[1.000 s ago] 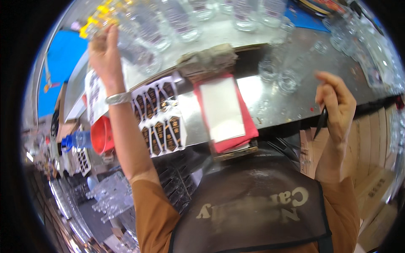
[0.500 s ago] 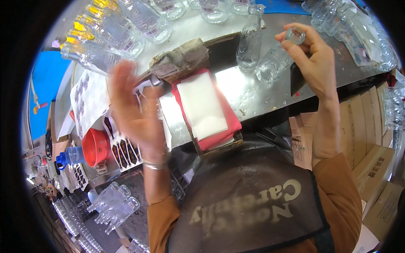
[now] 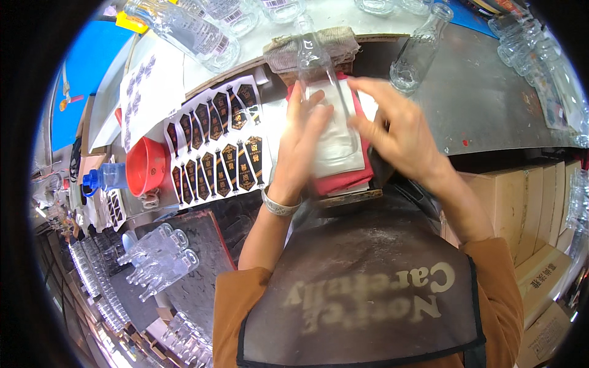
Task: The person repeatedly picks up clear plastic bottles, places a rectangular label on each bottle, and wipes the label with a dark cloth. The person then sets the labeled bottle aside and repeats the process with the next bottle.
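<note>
A clear glass bottle (image 3: 324,86) lies lengthwise on a white pad (image 3: 350,161) over a red cloth (image 3: 343,181) in front of me. My left hand (image 3: 304,138) rests on the bottle's left side, fingers pointing away from me. My right hand (image 3: 399,132) holds its right side, fingers spread across the glass. A silver bracelet (image 3: 279,205) circles my left wrist. Sheets of dark, gold-edged neck labels (image 3: 218,150) lie just left of the pad.
Several empty glass bottles (image 3: 196,34) lie and stand along the far side of the metal table (image 3: 491,104). A red bowl (image 3: 146,167) and blue-capped bottle (image 3: 104,178) sit at left. Cardboard boxes (image 3: 534,208) stand at right, more bottles (image 3: 161,257) lower left.
My left hand came down from the far bottles to the pad. My right hand brought a bottle from the right, and it now lies on the pad under both hands.
</note>
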{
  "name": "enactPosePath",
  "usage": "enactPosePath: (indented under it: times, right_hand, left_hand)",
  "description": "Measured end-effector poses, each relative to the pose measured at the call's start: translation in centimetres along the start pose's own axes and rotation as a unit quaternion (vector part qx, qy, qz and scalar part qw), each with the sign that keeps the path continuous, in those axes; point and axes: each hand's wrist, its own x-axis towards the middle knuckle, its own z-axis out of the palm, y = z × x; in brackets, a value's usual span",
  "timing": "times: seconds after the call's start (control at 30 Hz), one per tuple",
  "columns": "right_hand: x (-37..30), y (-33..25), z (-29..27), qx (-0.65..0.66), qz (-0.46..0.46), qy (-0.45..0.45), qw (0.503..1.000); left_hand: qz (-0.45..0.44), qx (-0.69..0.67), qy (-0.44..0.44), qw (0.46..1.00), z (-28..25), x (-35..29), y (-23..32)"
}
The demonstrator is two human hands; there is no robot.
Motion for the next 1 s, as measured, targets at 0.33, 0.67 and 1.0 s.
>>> enactPosePath:
  times: [0.33, 0.67, 1.0]
  right_hand:
    - [-2.7, 0.9, 1.8, 0.156, 0.162, -0.088, 0.970]
    - [-3.9, 0.8, 2.9, 0.181, 0.152, -0.061, 0.970]
    - [-3.8, 1.0, 2.2, 0.198, 0.178, -0.075, 0.961]
  left_hand:
    - [0.052, 0.021, 0.041, 0.998, -0.5, -2.3, 1.8]
    - [0.109, 0.133, 0.077, 0.982, -0.5, -2.4, -0.9]
    - [0.111, 0.147, 0.100, 0.978, -0.5, -2.5, -1.9]
